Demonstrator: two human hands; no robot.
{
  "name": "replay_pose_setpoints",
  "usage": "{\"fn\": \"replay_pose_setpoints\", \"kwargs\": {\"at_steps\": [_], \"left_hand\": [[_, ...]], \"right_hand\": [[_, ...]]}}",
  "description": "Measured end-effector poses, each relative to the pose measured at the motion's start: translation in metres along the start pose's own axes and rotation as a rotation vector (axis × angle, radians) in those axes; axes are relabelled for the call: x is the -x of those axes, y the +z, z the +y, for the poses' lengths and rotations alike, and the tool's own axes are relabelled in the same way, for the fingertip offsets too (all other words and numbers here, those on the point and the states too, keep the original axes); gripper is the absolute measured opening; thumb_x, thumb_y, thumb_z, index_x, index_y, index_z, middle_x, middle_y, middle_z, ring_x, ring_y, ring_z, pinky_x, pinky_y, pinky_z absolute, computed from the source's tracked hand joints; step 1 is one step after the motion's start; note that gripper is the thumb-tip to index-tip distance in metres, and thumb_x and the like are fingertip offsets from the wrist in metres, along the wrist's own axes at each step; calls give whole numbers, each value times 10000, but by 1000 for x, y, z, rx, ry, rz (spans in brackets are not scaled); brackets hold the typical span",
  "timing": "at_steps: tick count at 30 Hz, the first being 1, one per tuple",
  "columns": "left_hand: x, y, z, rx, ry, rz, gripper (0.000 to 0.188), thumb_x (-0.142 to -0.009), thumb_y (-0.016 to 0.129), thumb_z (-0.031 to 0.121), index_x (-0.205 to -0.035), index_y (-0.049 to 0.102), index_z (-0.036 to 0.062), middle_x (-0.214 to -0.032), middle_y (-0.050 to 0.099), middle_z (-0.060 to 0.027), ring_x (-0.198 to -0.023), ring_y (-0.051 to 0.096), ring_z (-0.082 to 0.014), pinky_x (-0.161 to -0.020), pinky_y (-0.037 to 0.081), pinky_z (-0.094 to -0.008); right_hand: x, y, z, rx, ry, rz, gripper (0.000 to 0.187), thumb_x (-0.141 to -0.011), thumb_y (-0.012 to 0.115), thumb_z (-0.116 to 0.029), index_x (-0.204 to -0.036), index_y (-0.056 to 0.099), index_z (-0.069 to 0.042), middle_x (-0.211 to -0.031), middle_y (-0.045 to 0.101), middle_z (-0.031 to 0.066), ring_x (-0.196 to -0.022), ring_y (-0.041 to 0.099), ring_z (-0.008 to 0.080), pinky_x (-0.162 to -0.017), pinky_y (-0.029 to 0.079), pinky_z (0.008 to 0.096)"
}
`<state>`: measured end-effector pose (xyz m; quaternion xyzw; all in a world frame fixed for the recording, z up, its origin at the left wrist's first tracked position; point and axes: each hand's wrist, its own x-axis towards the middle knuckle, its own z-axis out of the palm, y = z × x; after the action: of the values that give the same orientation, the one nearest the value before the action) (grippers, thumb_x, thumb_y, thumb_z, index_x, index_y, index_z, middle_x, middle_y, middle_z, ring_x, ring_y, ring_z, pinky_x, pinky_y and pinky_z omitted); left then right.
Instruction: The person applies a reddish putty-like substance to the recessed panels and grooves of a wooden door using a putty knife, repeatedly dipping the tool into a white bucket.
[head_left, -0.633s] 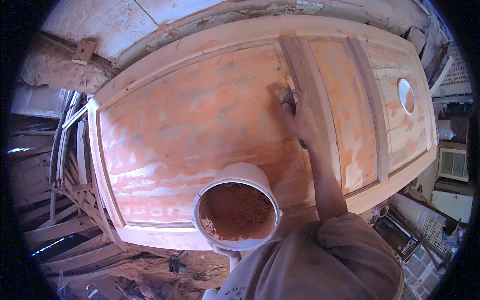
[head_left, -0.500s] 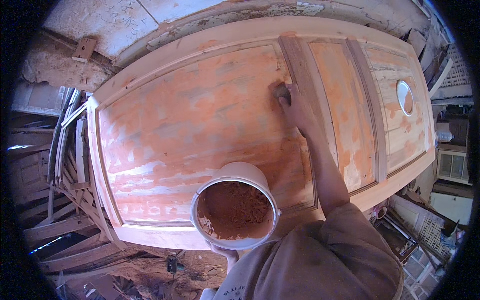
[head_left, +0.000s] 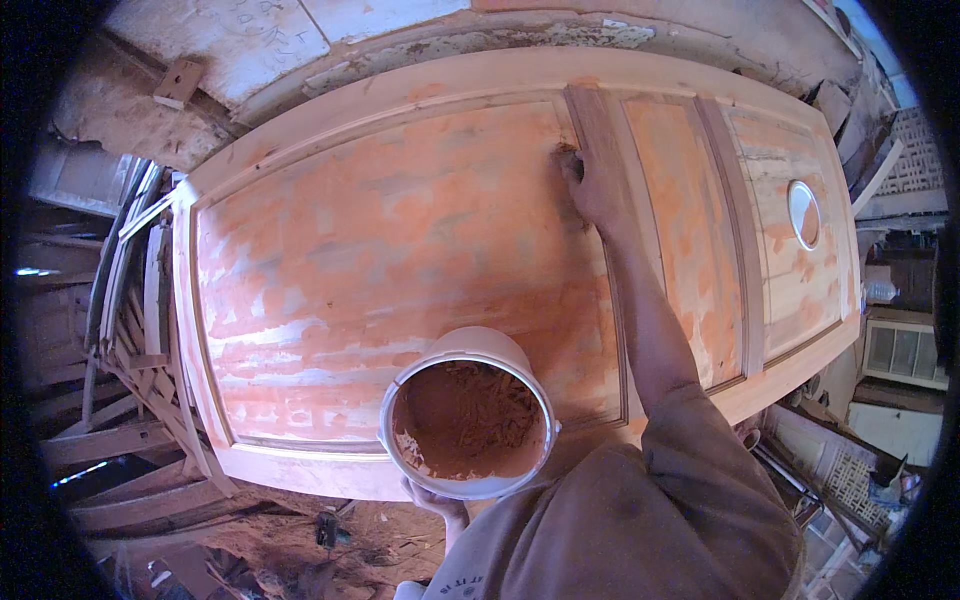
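Observation:
My left hand (head_left: 437, 500) is under the near side of a white bucket (head_left: 478, 343) and holds it tilted, most of its fingers hidden. Inside is a reddish-brown paste (head_left: 460, 420), caked on the wall. With my right arm stretched out, my right hand (head_left: 592, 195) presses a small dark wad (head_left: 568, 160) against the far right part of a large wooden panel; its exact kind cannot be made out. The panel belongs to a pale wooden door (head_left: 310, 478) lying flat, its surface smeared with orange-brown patches. Darker filler shows near my right hand.
A round white lid (head_left: 804, 215) with orange residue rests on the door's right end. Long wooden strips (head_left: 150, 300) are stacked at the left. A wooden block (head_left: 178, 83) sits at the far left, and a glazed cabinet (head_left: 905, 352) stands at the right.
My right hand has slid a little farther away along the panel's right edge, pressing the dark wad. The bucket stays in my left hand, nearly unmoved, while the view has shifted slightly.

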<state>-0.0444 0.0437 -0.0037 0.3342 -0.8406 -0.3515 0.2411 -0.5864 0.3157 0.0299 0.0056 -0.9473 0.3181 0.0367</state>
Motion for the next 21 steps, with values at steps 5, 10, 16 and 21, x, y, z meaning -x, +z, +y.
{"fn": "replay_pose_setpoints", "kwargs": {"at_steps": [5,10,16,21], "left_hand": [[-18,4,36,-45,1,26,477,-837,741,332,-1149,634,-12,-1001,621,-150,-935,563,-333,-791,450,-465],[-6,5,14,-2,83,27,485,-832,737,330,-1157,633,-15,-986,610,-146,-931,558,-331,-795,448,-461],[18,-6,-25,-125,39,34,444,-886,681,336,-1153,632,-15,-984,602,-126,-956,555,-313,-802,446,-465],[-2,-1,22,107,-189,-1,390,-977,529,323,-1146,631,-14,-1037,567,-130,-1000,549,-299,-849,442,-470]], "right_hand": [[4,-1,-12,-106,73,28,327,-938,587,-273,-1115,646,-4,-973,686,271,-943,670,439,-862,533,468],[-51,-12,12,89,-215,119,366,-911,655,-147,-1238,571,-9,-1038,696,190,-949,675,340,-839,534,408],[-28,-42,7,-422,86,-13,362,-947,613,-89,-1290,530,-8,-1076,659,173,-867,662,298,-769,545,369],[25,-23,21,-38,-181,98,320,-971,574,-99,-1291,560,-78,-1110,646,230,-870,670,378,-754,547,427]]}}
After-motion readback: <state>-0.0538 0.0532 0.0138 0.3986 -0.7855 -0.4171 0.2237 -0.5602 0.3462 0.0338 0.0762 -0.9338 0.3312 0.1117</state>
